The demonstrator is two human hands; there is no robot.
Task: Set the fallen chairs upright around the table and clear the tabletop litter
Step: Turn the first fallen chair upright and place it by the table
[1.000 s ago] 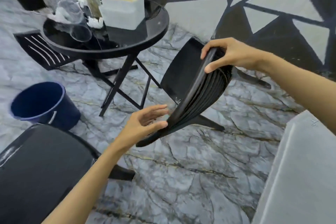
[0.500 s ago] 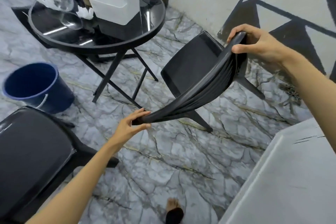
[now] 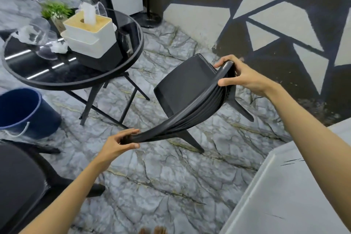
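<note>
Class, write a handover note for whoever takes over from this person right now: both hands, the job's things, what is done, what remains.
Left hand grips the near end of the backrest of the black chair; right hand grips the far end.
Done: that chair looks upright beside the round table, seat towards it.
Second chair, lower left: stance unclear.
Crumpled tissues and clear cups lie on the tabletop; blue bucket stands on the floor nearby.
To do: let go, check second chair, clear litter.

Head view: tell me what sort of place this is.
Likely a café or lounge corner: a round glass table with a tissue box, a black chair beside it, a geometric painted wall.
</note>
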